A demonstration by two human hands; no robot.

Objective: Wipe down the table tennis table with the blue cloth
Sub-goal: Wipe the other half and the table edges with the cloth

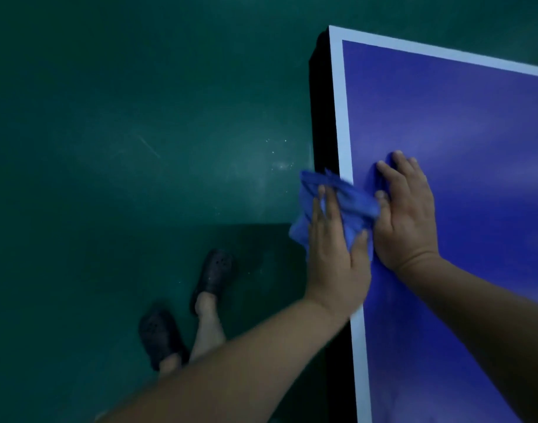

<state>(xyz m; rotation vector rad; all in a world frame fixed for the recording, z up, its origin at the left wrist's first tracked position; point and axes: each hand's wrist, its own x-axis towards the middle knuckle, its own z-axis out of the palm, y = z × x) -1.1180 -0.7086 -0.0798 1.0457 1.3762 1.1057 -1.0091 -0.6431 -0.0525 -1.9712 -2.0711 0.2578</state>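
Flatly, left hand (pixel 334 261) presses blue cloth (pixel 351 203); right hand (pixel 406 218) presses table (pixel 462 117).

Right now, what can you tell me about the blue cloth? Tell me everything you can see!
The blue cloth is a soft-looking, crumpled rag, lighter blue than the table. It lies bunched over the table's white edge line, part sticking out past the edge. The left hand presses it with straight fingers; the right hand, flat on the table, touches its side. It looks slightly blurred.
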